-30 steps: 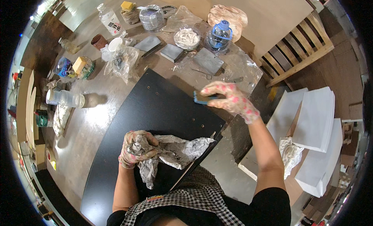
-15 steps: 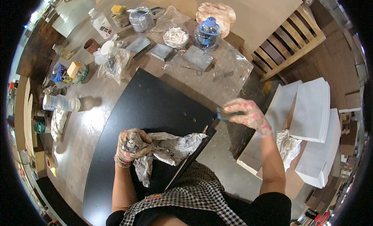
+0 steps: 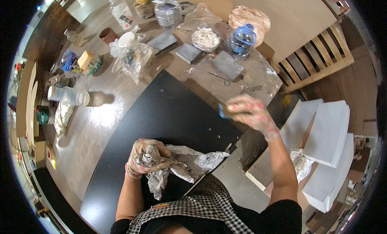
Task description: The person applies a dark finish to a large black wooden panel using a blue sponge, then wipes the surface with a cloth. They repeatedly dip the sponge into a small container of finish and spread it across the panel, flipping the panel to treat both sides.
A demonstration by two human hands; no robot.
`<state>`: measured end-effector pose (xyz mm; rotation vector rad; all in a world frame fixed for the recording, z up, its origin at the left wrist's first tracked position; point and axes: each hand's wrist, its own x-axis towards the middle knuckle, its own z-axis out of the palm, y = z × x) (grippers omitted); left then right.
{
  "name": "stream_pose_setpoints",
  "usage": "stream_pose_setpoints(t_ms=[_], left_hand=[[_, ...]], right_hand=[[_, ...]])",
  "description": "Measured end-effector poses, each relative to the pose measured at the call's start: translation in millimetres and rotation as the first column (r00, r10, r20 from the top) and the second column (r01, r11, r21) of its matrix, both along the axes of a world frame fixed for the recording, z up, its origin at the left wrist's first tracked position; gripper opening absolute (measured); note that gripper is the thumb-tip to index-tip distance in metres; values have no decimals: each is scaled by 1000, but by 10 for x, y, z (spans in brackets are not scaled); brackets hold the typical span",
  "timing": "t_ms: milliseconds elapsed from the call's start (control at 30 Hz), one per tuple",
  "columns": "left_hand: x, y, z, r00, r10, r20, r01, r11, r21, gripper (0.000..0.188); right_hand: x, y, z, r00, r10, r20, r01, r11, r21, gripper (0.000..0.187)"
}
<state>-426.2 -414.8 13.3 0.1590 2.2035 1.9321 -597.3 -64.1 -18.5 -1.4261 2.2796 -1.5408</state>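
A black panel with small holes along its edges lies on the table, its near corner close to my checked apron. My left hand, in a spotted work glove, is closed around a crumpled, stained white cloth. The cloth's loose end stretches across the panel to its right edge. In a matching glove, my right hand grips a small block with a blue edge above the panel's right part. Motion blur and the fingers hide most of the block, so its exact kind does not show.
Grey flat blocks, a bowl of white paste and a large blue-capped bottle stand beyond the panel. Jars and a clear plastic container are at left. White boards are stacked at right, below a wooden slatted rack.
My view has shifted, so the table's things appear farther right. My right hand with the block has moved leftward, from beyond the panel's right edge to over it. The left hand still grips the cloth.
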Motion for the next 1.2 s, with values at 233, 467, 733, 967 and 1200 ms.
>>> stream_pose_setpoints(t_ms=[233, 467, 733, 967, 1200], left_hand=[[18, -13, -22, 1000, -7, -2, 7, 1000, 25, 30], [4, -28, 23, 995, -69, -67, 60, 990, -125, 28], [-43, -7, 26, 993, -86, -86, 83, 996, -37, 29], [9, -4, 25, 1000, -15, 28, 13, 998, 63, 28], [-46, 11, 48, 995, -71, -73, 72, 997, 9, 29]], right_hand=[[-304, -446, -114, 1000, 5, -21, -5, 1000, 20, 39], [-458, -451, -71, 991, 91, -99, -79, 990, 119, 44], [-156, -212, 272, 995, 83, 49, -87, 992, 89, 44], [-81, 16, 210, 965, 181, 190, -190, 981, 27, 42], [-149, -83, -17, 980, 34, 197, -70, 982, 178, 38]])
